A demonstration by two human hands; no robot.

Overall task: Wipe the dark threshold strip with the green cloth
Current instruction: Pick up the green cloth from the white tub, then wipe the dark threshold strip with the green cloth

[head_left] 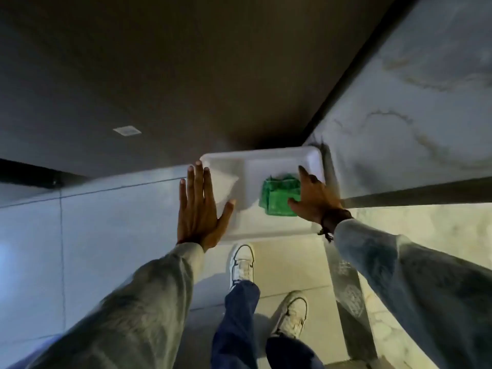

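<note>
Folded green cloth (281, 196) lies in white plastic tray's (266, 230) right half. Right hand (315, 199), open, touches its right edge; left hand (198, 206) open, flat, farther. Dark threshold strip (348, 296) runs near-to-far, below-right.

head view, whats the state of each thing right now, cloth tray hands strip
green cloth: folded, lying in the tray's right section
white tray: on the floor, left section empty
left hand: open, flat, over the tray's left edge
right hand: open, fingers reaching onto the cloth
dark threshold strip: dusty, untouched
</note>
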